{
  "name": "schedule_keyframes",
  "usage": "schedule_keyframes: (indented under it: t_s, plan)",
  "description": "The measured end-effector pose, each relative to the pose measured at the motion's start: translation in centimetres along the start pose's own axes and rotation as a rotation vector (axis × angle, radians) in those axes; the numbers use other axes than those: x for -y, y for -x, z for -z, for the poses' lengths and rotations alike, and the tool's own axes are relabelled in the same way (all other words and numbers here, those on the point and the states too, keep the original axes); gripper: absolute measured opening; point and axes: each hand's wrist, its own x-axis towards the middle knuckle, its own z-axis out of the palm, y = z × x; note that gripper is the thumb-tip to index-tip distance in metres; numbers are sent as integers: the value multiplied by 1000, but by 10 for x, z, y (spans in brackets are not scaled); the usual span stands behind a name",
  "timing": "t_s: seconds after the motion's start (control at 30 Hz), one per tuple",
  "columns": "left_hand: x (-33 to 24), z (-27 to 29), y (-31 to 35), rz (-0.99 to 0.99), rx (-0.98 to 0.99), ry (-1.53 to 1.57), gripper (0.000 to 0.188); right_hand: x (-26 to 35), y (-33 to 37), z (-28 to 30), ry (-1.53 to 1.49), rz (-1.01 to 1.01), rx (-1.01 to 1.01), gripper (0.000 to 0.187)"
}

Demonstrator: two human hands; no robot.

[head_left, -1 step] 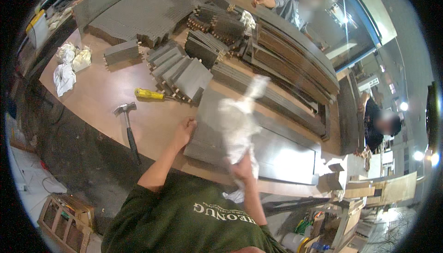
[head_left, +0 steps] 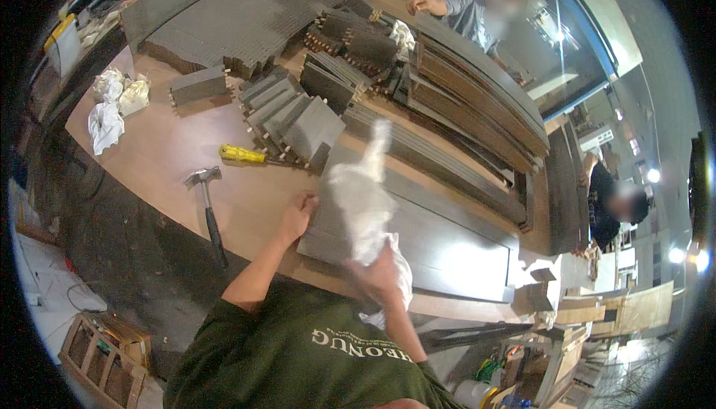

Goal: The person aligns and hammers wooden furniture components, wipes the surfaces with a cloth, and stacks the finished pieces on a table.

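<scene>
Across the brown wooden workbench (head_left: 171, 148) lie one black-handled steel hammer (head_left: 207, 207) and one yellow-handled tool (head_left: 240, 154). My left hand (head_left: 298, 213) presses flat on one dark grey rectangular panel (head_left: 440, 241); my right hand (head_left: 379, 273) clutches one crumpled white cloth (head_left: 362, 200) above it.

Cardboard boxes (head_left: 589, 308) at lower right

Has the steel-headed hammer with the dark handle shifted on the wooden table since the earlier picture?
No. The hammer lies as before, just below-left of the yellow tool.
</scene>
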Motion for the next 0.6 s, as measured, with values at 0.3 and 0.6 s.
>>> schedule_keyframes:
  t_s: [0.3, 0.6]
  plan:
    - [16, -6, -6, -74, 35, -159, 36, 10, 7, -15, 139, 378, -18, 92]
    - [31, -14, -12, -160, 27, -147, 36, 29, -4, -12, 104, 378, 24, 85]
